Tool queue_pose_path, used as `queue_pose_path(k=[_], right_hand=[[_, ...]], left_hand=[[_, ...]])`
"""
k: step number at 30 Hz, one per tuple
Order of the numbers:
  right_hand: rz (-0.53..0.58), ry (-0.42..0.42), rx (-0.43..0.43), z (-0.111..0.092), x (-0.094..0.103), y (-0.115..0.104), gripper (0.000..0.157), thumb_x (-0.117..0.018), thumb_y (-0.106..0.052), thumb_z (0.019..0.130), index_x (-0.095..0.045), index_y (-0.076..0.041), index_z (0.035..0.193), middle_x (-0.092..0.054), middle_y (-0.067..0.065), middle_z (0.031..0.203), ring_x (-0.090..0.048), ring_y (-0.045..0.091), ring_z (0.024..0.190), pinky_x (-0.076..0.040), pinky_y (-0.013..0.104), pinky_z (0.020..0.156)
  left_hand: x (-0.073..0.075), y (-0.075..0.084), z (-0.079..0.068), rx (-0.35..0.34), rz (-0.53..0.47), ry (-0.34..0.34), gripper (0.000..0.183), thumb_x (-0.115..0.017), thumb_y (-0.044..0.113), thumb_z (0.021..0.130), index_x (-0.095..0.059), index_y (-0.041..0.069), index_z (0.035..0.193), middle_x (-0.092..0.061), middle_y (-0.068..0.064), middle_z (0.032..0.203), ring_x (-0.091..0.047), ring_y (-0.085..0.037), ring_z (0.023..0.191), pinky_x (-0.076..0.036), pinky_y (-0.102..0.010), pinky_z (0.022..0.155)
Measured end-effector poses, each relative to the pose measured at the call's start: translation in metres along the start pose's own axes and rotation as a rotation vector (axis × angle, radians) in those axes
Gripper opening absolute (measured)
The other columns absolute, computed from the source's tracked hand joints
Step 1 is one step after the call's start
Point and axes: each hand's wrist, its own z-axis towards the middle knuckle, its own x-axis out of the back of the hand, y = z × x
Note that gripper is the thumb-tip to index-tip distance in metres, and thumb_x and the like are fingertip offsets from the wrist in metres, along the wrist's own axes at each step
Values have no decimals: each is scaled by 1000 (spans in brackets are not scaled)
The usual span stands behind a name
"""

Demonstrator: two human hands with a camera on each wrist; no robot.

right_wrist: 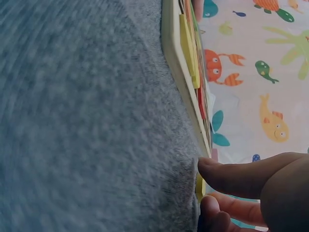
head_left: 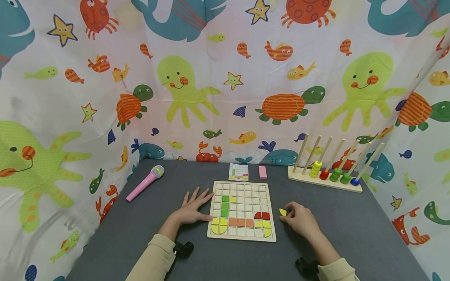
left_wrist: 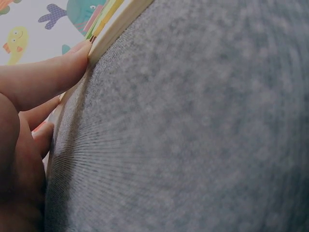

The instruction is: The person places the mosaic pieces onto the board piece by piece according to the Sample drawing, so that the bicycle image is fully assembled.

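A wooden grid board (head_left: 246,201) lies on the dark table with green, orange, yellow and red tiles in some of its cells. My left hand (head_left: 191,213) rests at the board's left side with fingers spread, its thumb (left_wrist: 72,67) touching the rim in the left wrist view. Right of the board, my right hand (head_left: 301,221) pinches a yellow quarter-round tile (head_left: 283,212) between thumb and fingers. That yellow tile (right_wrist: 200,187) shows edge-on in the right wrist view, low over the tabletop. Something small and blue (head_left: 290,209) peeks out among the right fingers, mostly hidden.
Behind the board lie a printed pattern card (head_left: 238,172) and a pink block (head_left: 262,172). A peg rack with coloured rings (head_left: 325,180) stands at the back right. To the left is a pink toy microphone (head_left: 145,184). A sea-animal curtain (head_left: 225,117) borders the table.
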Motion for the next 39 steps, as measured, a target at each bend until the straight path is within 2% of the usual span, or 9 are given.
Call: queue_pose_path(k=[5, 11, 16, 22, 27, 33, 39], right_hand=[[-55, 12, 2, 1, -3, 1, 36, -81, -28, 86, -68, -4, 109, -58, 2, 74, -51, 17, 64, -37, 30, 56], [-65, 9, -1, 2, -4, 0, 27, -81, -25, 86, -68, -5, 100, -58, 4, 77, -51, 19, 69, -36, 31, 59], [-58, -8, -7, 2, -2, -2, 24, -83, -21, 84, -66, -6, 94, -59, 5, 83, -51, 21, 74, -38, 33, 62], [-40, -10, 9, 1, -2, -4, 16, -81, -22, 87, -71, -10, 91, -60, 2, 77, -51, 19, 70, -37, 32, 60], [-3, -4, 29, -1, -1, -8, 18, -76, -26, 91, -76, -9, 97, -64, 0, 78, -52, 18, 70, -40, 30, 58], [89, -19, 21, -5, 0, -18, 18, -78, -24, 89, -73, -10, 98, -64, 1, 77, -54, 18, 68, -43, 30, 57], [151, -56, 54, -12, -1, -31, 13, -78, -23, 89, -76, -11, 95, -64, 0, 75, -54, 17, 68, -44, 29, 57]], left_hand=[[-3, -2, -1, -9, -10, 4, 97, -72, 61, 84, -25, 29, 162, -11, -3, 171, 14, -35, 156, 21, -61, 117], [-5, -6, 0, -4, -10, 17, 96, -72, 62, 83, -26, 31, 161, -12, -1, 171, 13, -32, 157, 21, -61, 118], [-9, -13, 5, 30, 11, 3, 96, -72, 63, 82, -23, 38, 161, -8, 10, 171, 17, -24, 156, 21, -57, 118], [-10, -19, 8, 40, 16, -5, 97, -71, 66, 81, -22, 41, 161, -6, 15, 169, 18, -21, 156, 22, -56, 118], [-8, -14, 4, 15, 5, 12, 99, -71, 68, 80, -25, 36, 161, -10, 6, 171, 15, -28, 157, 21, -59, 118], [-5, -7, 2, 3, -12, 12, 99, -71, 67, 81, -26, 32, 161, -12, 1, 171, 14, -33, 157, 21, -61, 117], [-5, -8, 5, 12, 2, 10, 98, -72, 65, 81, -25, 33, 161, -11, 4, 171, 15, -29, 157, 21, -59, 118]])
